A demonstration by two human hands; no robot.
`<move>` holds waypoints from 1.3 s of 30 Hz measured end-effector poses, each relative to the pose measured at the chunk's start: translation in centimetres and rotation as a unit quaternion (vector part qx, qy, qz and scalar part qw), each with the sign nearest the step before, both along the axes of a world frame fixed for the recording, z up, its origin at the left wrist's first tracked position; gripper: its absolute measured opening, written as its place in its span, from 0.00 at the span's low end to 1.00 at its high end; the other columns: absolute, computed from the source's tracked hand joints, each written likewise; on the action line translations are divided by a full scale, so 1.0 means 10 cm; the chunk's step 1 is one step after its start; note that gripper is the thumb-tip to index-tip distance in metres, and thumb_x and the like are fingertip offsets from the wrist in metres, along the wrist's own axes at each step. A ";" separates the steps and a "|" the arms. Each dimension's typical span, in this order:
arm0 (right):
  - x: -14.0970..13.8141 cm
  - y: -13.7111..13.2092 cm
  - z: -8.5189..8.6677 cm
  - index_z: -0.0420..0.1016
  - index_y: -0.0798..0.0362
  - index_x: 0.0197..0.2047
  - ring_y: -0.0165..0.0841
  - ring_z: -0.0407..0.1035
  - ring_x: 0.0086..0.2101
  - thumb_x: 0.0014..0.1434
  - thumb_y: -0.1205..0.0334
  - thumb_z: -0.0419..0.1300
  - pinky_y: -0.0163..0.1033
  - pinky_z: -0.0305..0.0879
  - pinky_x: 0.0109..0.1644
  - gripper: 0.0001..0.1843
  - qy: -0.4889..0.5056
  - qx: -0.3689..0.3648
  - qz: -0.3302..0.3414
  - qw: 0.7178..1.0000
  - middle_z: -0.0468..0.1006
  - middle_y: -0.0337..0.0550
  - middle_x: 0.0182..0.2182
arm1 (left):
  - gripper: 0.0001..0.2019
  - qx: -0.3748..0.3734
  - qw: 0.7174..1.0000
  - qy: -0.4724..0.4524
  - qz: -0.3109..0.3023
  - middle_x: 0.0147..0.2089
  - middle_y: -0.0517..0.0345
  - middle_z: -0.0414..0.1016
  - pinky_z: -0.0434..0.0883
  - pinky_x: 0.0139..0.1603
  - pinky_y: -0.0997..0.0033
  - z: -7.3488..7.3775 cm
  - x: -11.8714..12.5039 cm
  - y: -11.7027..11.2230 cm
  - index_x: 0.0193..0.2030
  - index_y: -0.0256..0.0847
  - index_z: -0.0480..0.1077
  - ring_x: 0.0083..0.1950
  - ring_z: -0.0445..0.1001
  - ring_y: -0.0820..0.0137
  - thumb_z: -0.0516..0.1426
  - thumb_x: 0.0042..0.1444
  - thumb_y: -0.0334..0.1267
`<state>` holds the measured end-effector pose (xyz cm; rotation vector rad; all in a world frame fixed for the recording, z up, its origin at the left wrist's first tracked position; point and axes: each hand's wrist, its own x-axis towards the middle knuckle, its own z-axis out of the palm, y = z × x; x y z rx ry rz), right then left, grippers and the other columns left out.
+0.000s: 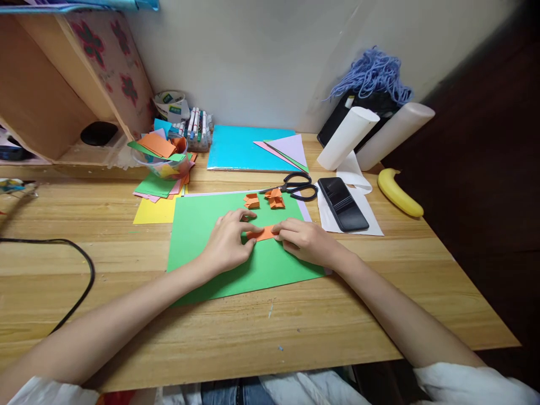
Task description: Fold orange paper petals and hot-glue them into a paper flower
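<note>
A small strip of orange paper (265, 233) lies on a large green sheet (202, 242), held at both ends. My left hand (231, 239) pinches its left end between thumb and forefinger, the other fingers bent over the sheet. At the right end, my right hand (304, 241) presses with its fingertips drawn together. Just beyond my fingers sit two folded orange paper pieces (252, 201), the right one (275, 199) bulkier. Black-handled scissors (297, 185) lie behind them, blades pointing left. The ends of the strip are partly hidden under my fingers.
A phone (343, 205) rests on white paper at the right, near a banana (400, 194) and two white rolls (348, 138). A tub of paper scraps (162, 163), markers (198, 126) and a blue pad (232, 149) stand behind. A black cable (88, 264) curves at left.
</note>
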<state>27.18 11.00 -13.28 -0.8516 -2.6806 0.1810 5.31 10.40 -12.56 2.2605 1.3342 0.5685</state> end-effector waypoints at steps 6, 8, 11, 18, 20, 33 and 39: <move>0.01 -0.01 0.02 0.67 0.54 0.34 0.35 0.68 0.38 0.55 0.75 0.49 0.39 0.65 0.37 0.09 0.027 -0.032 -0.019 0.999 0.74 0.47 0.36 | 0.10 0.091 0.995 0.010 -0.040 0.48 0.53 0.70 0.61 0.50 0.57 -0.02 0.03 -0.06 0.41 0.42 0.73 0.49 0.67 0.63 0.54 0.53 0.36; -0.01 -0.02 0.02 0.67 0.54 0.38 0.36 0.67 0.39 0.56 0.73 0.51 0.40 0.66 0.39 0.08 0.054 -0.041 -0.027 0.997 0.74 0.47 0.37 | 0.11 0.115 0.992 0.020 -0.058 0.46 0.52 0.71 0.61 0.49 0.58 -0.04 0.03 -0.06 0.41 0.41 0.73 0.47 0.68 0.64 0.54 0.55 0.41; -0.04 -0.02 0.00 0.68 0.53 0.40 0.36 0.68 0.39 0.57 0.69 0.52 0.40 0.66 0.39 0.07 0.073 -0.030 -0.035 0.996 0.74 0.46 0.36 | 0.11 0.142 0.986 0.034 -0.074 0.42 0.53 0.73 0.62 0.46 0.61 -0.07 0.04 -0.04 0.40 0.40 0.72 0.43 0.69 0.65 0.51 0.58 0.41; -0.14 -0.06 -0.05 0.68 0.53 0.35 0.34 0.68 0.36 0.57 0.68 0.53 0.39 0.66 0.39 0.04 0.165 -0.068 -0.077 0.981 0.73 0.45 0.33 | 0.12 0.176 0.981 0.020 -0.084 0.34 0.54 0.74 0.62 0.43 0.65 -0.07 0.05 -0.03 0.39 0.39 0.72 0.36 0.69 0.69 0.48 0.60 0.36; -0.17 -0.08 -0.04 0.67 0.53 0.34 0.32 0.67 0.35 0.57 0.68 0.54 0.38 0.66 0.39 0.02 0.222 -0.127 -0.093 0.962 0.72 0.44 0.32 | 0.11 0.136 0.988 -0.014 -0.071 0.31 0.55 0.74 0.63 0.41 0.66 -0.04 0.04 -0.04 0.38 0.39 0.72 0.34 0.69 0.70 0.49 0.60 0.36; -0.20 -0.12 -0.01 0.70 0.53 0.37 0.30 0.67 0.31 0.56 0.64 0.56 0.36 0.66 0.36 0.05 0.290 -0.280 -0.138 0.905 0.72 0.41 0.31 | 0.14 -0.155 0.965 -0.214 -0.004 0.35 0.55 0.78 0.66 0.36 0.73 0.00 0.02 0.04 0.37 0.38 0.76 0.35 0.72 0.69 0.53 0.56 0.45; -0.20 -0.12 0.00 0.70 0.53 0.36 0.29 0.67 0.30 0.56 0.65 0.56 0.35 0.65 0.34 0.04 0.291 -0.258 -0.145 0.910 0.72 0.40 0.30 | 0.14 -0.186 0.954 -0.235 -0.004 0.37 0.53 0.78 0.68 0.38 0.72 0.01 0.02 0.04 0.39 0.38 0.76 0.37 0.73 0.68 0.55 0.53 0.45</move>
